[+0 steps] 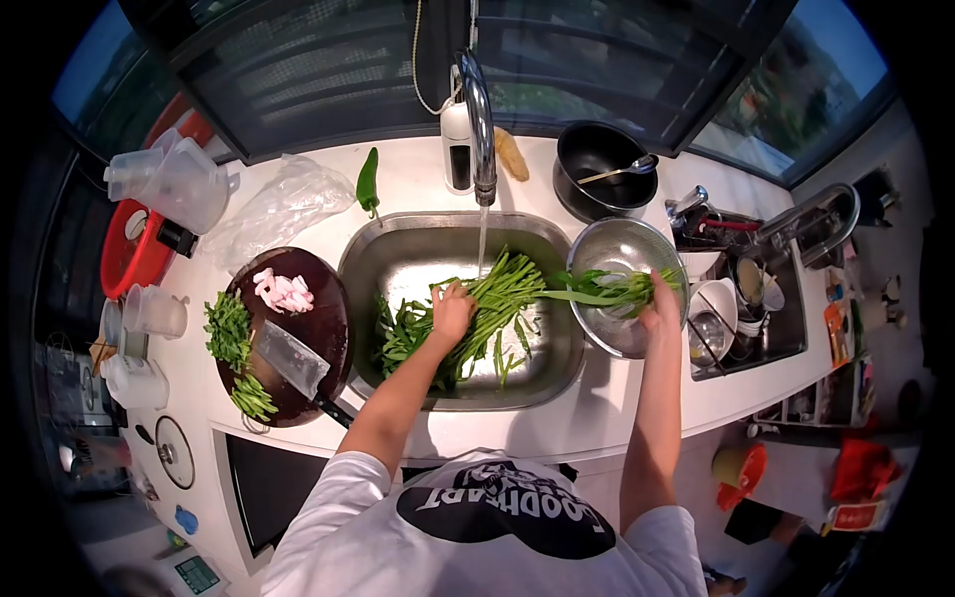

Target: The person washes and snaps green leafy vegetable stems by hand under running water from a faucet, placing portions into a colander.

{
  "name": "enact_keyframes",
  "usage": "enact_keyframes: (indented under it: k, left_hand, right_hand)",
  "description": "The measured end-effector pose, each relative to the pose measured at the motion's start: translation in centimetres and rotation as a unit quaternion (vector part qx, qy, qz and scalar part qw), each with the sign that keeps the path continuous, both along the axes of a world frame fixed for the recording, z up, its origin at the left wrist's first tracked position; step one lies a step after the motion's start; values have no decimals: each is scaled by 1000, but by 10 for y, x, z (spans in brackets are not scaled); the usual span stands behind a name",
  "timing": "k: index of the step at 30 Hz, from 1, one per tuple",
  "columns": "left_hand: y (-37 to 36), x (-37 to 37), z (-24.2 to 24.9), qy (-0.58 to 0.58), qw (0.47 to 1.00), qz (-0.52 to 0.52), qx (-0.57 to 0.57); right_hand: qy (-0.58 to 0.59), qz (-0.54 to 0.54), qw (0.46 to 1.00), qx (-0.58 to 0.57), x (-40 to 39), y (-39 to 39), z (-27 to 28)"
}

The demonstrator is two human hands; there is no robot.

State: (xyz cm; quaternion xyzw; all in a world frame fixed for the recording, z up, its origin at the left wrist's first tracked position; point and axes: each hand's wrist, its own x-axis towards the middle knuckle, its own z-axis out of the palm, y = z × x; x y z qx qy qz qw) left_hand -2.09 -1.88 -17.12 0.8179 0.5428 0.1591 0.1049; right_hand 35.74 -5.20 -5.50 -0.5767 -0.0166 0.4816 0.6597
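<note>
Long leafy green vegetable stalks (pixel 505 289) lie in a heap in the steel sink (pixel 398 231), under water running from the tap (pixel 479 129). My left hand (pixel 455 306) is in the heap, its fingers curled around some stalks. Over a metal strainer bowl (pixel 622 336), to the right of the sink, my right hand (pixel 660 301) grips a bunch of the same greens (pixel 612 289). The leafy ends of that bunch reach left past the bowl's rim toward the sink.
A round cutting board (pixel 333 298) at left carries a cleaver (pixel 290 358), chopped greens (pixel 229 328) and pale sliced meat (pixel 284 292). Behind the sink are a green pepper (pixel 367 182), a white bottle (pixel 457 149) and a black pot (pixel 587 189). Dishes (pixel 716 303) fill the right-hand sink.
</note>
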Motion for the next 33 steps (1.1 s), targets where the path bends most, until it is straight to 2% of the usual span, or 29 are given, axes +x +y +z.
enact_keyframes:
  k: [3, 4, 5, 7, 8, 10, 12, 14, 15, 17, 20, 22, 26, 28, 29, 31, 32, 33]
  left_hand:
    - [12, 2, 30, -146, 985, 69, -66]
    - [18, 1, 40, -192, 972, 90, -99]
    - [24, 2, 51, -238, 956, 112, -131]
    - [31, 1, 73, -334, 919, 99, -186]
    - [36, 1, 81, -374, 900, 88, -206]
    - [39, 2, 105, -424, 869, 68, -247]
    - [44, 4, 109, -473, 839, 43, -266]
    - [44, 7, 116, -497, 823, 26, -274]
    - [42, 9, 127, -497, 823, 24, -273]
    - [40, 10, 141, -486, 831, 14, -270]
    - [38, 8, 153, -446, 855, 7, -263]
    - [39, 8, 158, -415, 874, 17, -251]
    - [40, 7, 156, -427, 871, 18, -242]
    - [42, 6, 162, -397, 884, 25, -246]
    - [43, 9, 159, -443, 858, 33, -256]
    - [48, 18, 148, -533, 800, 51, -272]
    - [52, 16, 141, -535, 794, 67, -280]
    - [53, 13, 135, -556, 769, 87, -303]
  right_hand:
    - [-252, 73, 962, -73, -38, -16, 55]
    - [-423, 90, 887, -163, -41, -11, 50]
    - [-506, 92, 835, -198, -42, -11, 46]
    - [-653, 92, 706, -259, -94, -11, 89]
    - [-748, 26, 638, -183, -108, -8, 86]
    - [-748, 106, 655, 28, -128, 2, 101]
    - [-596, 237, 758, 123, -160, 15, 105]
    - [-543, 295, 778, 113, -184, 33, 87]
    - [-550, 304, 767, 129, -191, 40, 79]
    - [-331, 371, 857, 132, -200, 56, 56]
    - [-194, 409, 881, 141, -207, 62, 57]
    - [-210, 399, 882, 136, -212, 62, 61]
    - [-236, 422, 862, 151, -206, 65, 55]
    - [-299, 393, 854, 165, -209, 63, 52]
    - [-331, 377, 848, 171, -211, 61, 50]
    - [-352, 283, 873, 185, -219, 53, 54]
    - [-361, 235, 882, 193, -222, 48, 57]
    - [-399, 226, 867, 193, -221, 44, 61]
